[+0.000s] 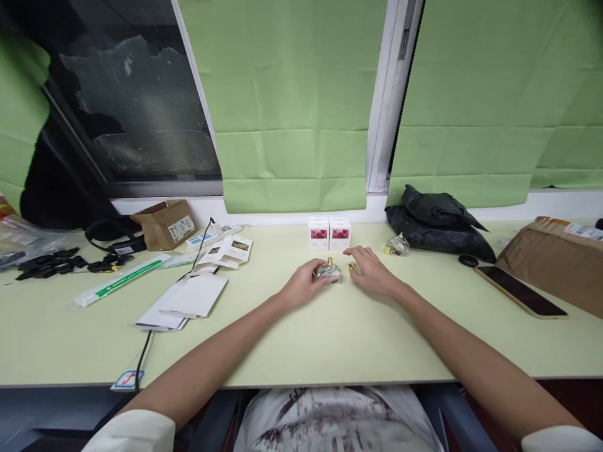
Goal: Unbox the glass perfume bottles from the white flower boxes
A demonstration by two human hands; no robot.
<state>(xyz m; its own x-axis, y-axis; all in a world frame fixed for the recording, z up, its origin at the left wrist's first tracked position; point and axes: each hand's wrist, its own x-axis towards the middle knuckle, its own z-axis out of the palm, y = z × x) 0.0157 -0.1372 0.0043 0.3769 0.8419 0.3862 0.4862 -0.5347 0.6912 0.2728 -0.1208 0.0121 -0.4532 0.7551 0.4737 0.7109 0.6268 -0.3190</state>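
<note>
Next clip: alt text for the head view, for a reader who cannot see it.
On a pale green desk, the left hand grips a small clear glass bottle while the right hand rests beside a gold cap. Two white boxes, a second bottle and a phone lie nearby.

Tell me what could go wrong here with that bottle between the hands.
1. The left hand touches the round glass bottle only from one side; it could roll or slip on the smooth table.
2. The small gold cap lies loose by the right hand; a nudge might send it skidding away.
3. A second bottle and two boxes stand close behind; a wide reach could knock them.
</note>
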